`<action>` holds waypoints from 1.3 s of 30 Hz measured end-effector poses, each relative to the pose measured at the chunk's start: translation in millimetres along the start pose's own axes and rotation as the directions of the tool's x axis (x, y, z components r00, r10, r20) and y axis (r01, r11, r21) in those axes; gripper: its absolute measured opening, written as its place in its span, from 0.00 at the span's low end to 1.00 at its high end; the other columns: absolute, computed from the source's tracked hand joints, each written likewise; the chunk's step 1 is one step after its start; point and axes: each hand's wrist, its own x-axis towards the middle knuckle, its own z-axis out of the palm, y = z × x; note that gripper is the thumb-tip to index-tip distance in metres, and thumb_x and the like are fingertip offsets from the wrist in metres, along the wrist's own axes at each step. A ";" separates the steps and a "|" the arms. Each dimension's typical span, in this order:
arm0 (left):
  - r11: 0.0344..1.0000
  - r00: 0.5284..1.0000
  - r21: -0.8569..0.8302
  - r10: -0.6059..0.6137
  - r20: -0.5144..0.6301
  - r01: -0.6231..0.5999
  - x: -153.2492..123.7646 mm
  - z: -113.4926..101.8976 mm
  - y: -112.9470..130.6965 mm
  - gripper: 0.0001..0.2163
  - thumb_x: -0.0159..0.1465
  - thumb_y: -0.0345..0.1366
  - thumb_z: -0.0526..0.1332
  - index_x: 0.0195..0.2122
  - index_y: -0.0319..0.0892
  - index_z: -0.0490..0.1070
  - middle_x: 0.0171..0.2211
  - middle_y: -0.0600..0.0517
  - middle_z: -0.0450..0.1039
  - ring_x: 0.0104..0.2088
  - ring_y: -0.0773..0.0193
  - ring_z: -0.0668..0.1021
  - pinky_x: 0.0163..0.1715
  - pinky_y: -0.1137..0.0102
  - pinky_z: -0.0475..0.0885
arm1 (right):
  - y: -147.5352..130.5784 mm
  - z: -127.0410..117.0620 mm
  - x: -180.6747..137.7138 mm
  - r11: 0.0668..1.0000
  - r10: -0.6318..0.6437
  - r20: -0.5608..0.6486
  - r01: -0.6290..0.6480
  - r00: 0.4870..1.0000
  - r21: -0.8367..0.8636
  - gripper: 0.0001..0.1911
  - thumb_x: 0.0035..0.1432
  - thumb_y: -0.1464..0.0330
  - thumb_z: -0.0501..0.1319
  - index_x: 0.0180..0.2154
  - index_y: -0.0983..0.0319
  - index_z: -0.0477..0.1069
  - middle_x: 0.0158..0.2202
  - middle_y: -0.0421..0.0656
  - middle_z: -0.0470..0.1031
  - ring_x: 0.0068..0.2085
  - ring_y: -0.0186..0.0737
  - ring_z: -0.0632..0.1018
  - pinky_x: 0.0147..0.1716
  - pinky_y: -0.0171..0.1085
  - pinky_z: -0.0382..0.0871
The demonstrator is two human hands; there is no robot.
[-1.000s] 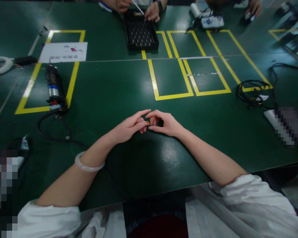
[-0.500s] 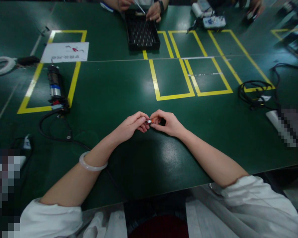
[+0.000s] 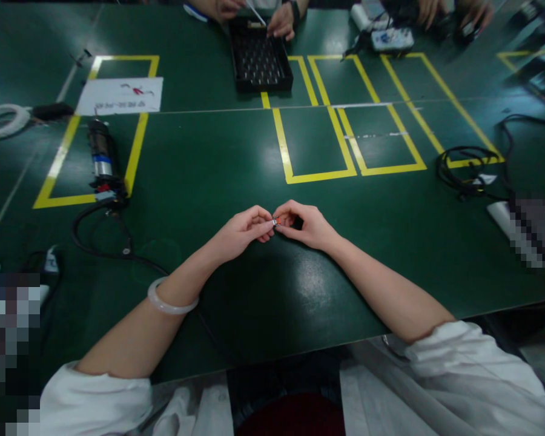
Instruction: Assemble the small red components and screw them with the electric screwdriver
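Note:
Above the green table (image 3: pixel 236 303), my two hands meet over a small orange, white and black part (image 3: pixel 276 222), too tiny to name more exactly. My left hand (image 3: pixel 249 230) is closed, its thumb and fingers pinching the part's left side. On the other side my right hand (image 3: pixel 306 226) pinches it too, between thumb and forefinger. The fingertips cover most of the part. A pale bangle (image 3: pixel 171 303) circles my left wrist.
A dark cylindrical tool (image 3: pixel 102 154) with a cable lies left. Across the table, a person's hands (image 3: pixel 280 22) work over a black tray (image 3: pixel 261 82). Coiled black cable (image 3: pixel 452 169) lies right. Yellow tape (image 3: pixel 320 178) marks rectangles; a paper sheet (image 3: pixel 104 97) lies at far left.
My left thumb has slid right over the small part, so less of it shows. My right hand keeps nearly the same place. At the far right, another person's hand has come into view.

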 end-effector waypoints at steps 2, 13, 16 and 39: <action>1.000 1.000 -0.003 0.005 -0.004 -0.005 0.1 -0.2 -0.7 0.15 0.63 0.44 0.65 0.41 0.38 0.68 0.33 0.50 0.74 0.33 0.65 0.76 0.37 0.67 0.73 | -0.6 -0.2 0.0 1.000 0.010 0.001 -0.010 1.000 0.015 0.09 0.60 0.68 0.64 0.43 0.61 0.71 0.33 0.39 0.76 0.32 0.33 0.75 0.35 0.34 0.70; 0.997 0.998 0.038 0.063 -0.029 -0.062 -0.7 3.1 -4.1 0.13 0.60 0.38 0.67 0.41 0.39 0.66 0.33 0.53 0.72 0.31 0.69 0.75 0.32 0.73 0.72 | -1.1 -0.2 0.2 0.996 0.031 0.009 -0.032 0.999 0.082 0.09 0.64 0.63 0.63 0.38 0.62 0.73 0.32 0.39 0.75 0.32 0.33 0.75 0.33 0.33 0.68; 0.997 0.997 0.036 0.068 -0.044 -0.067 -0.3 3.2 -4.1 0.14 0.60 0.38 0.68 0.41 0.39 0.66 0.33 0.53 0.71 0.31 0.69 0.75 0.32 0.73 0.73 | -0.4 0.0 1.1 0.997 0.005 -0.021 -0.004 1.000 0.080 0.08 0.63 0.64 0.64 0.39 0.62 0.73 0.32 0.39 0.74 0.31 0.32 0.74 0.32 0.33 0.67; 0.997 0.993 0.010 0.080 -0.084 -0.080 1.0 1.6 -9.4 0.15 0.60 0.39 0.68 0.43 0.38 0.66 0.37 0.51 0.71 0.34 0.67 0.77 0.33 0.71 0.76 | 0.8 0.7 1.7 1.000 -0.009 -0.031 0.010 0.999 0.026 0.06 0.60 0.69 0.64 0.40 0.61 0.70 0.33 0.39 0.74 0.33 0.33 0.75 0.34 0.34 0.69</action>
